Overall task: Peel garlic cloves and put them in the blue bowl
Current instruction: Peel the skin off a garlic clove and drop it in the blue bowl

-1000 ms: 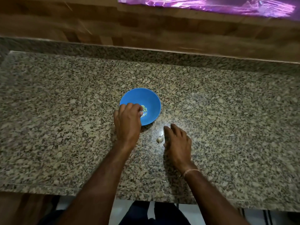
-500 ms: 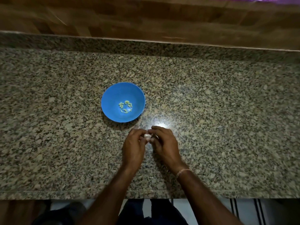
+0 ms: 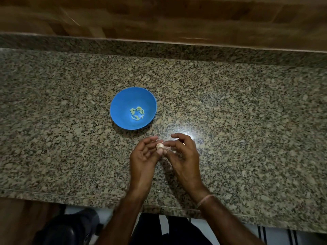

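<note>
A blue bowl (image 3: 133,98) stands on the speckled granite counter (image 3: 247,121) with several peeled garlic cloves (image 3: 137,113) in a ring at its bottom. Just in front of it and to the right, my left hand (image 3: 144,156) holds a pale garlic piece (image 3: 160,145) between thumb and fingertips. My right hand (image 3: 184,156) meets it from the right, its fingertips pinching the same piece. Both hands hover low over the counter, close together.
A wooden wall panel (image 3: 159,20) runs behind the counter's raised back ledge. The counter's front edge (image 3: 70,197) lies near my wrists, with floor and a dark shoe (image 3: 67,228) below. A small pale skin flake (image 3: 158,191) lies near the edge.
My left hand left the bowl and came to the garlic piece in front of it. My right hand lifted the piece from the counter, and both hands now hold it.
</note>
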Available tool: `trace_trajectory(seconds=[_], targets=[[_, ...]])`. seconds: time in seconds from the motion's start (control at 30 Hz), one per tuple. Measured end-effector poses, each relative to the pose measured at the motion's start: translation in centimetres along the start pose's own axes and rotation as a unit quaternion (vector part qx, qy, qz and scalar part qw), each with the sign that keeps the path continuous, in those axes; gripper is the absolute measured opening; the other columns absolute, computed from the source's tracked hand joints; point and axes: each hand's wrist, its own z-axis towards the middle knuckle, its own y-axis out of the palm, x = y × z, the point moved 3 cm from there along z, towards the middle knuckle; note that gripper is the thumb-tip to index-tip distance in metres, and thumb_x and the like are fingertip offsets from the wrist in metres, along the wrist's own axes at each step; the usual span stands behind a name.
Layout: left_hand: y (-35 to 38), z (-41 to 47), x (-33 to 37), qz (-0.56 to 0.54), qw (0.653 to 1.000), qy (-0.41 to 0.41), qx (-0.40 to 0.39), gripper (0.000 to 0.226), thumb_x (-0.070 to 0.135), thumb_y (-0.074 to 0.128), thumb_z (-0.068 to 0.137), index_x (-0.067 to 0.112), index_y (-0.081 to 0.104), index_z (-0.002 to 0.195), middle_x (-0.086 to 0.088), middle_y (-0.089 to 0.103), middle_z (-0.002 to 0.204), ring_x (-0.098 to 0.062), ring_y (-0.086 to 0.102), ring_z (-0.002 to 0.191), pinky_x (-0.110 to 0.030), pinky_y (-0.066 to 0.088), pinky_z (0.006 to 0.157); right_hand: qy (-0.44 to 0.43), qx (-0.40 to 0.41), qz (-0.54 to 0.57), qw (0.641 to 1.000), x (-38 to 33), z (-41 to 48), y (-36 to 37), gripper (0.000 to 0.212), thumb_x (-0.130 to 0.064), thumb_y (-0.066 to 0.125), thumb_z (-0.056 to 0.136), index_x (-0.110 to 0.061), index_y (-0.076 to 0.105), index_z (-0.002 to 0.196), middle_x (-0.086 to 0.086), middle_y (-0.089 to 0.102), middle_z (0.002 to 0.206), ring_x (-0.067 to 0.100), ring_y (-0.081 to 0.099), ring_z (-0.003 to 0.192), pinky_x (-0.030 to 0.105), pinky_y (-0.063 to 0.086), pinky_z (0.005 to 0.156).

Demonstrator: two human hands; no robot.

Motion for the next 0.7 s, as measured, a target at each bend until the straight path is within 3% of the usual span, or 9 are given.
trace_trajectory(seconds=[0.1,0.2,0.33,0.7], targets=[[0.4,-0.3,0.5,0.038,0.999,0.038,-0.011,0.039,-0.011,0.071,0.088,0.011,0.07,0.119,-0.002,0.078,0.112,-0.018,0.073,0.111,-0.026,0.059,0.088,-0.06,0.005,-0.078,0.995,-0.2,-0.1,-0.8,0.017,-0.022,0.078,0.094,-0.022,0.078,0.11,-0.012,0.069,0.106,0.014,0.057,0.109,0.023,0.045,0.088],[0.8,-0.6,0.8,0.053,0.997,0.054,-0.015,0.036,-0.009,0.073,0.088,0.011,0.071,0.118,-0.002,0.077,0.113,-0.018,0.072,0.112,-0.028,0.059,0.09,-0.058,-0.008,-0.021,0.998,-0.3,-0.1,-1.3,0.023,-0.016,0.076,0.095,-0.016,0.076,0.118,-0.008,0.073,0.105,0.01,0.068,0.1,0.032,0.056,0.083],[1.1,-0.8,0.9,0.064,0.996,0.056,-0.019,0.034,-0.008,0.073,0.088,0.01,0.072,0.116,-0.001,0.078,0.109,-0.018,0.074,0.108,-0.027,0.06,0.087,-0.049,-0.03,0.008,0.998,-0.4,0.0,-1.9,0.021,-0.012,0.075,0.096,-0.016,0.078,0.116,-0.006,0.077,0.106,0.009,0.073,0.098,0.038,0.06,0.08],[1.5,-1.0,-0.1,0.084,0.996,0.016,-0.011,0.031,-0.01,0.075,0.085,0.007,0.075,0.111,-0.004,0.08,0.102,-0.018,0.077,0.099,-0.024,0.06,0.083,-0.069,-0.042,-0.045,0.996,0.3,-0.6,-2.3,0.018,-0.022,0.071,0.099,-0.014,0.077,0.114,-0.004,0.077,0.1,0.006,0.072,0.086,0.033,0.06,0.072]])
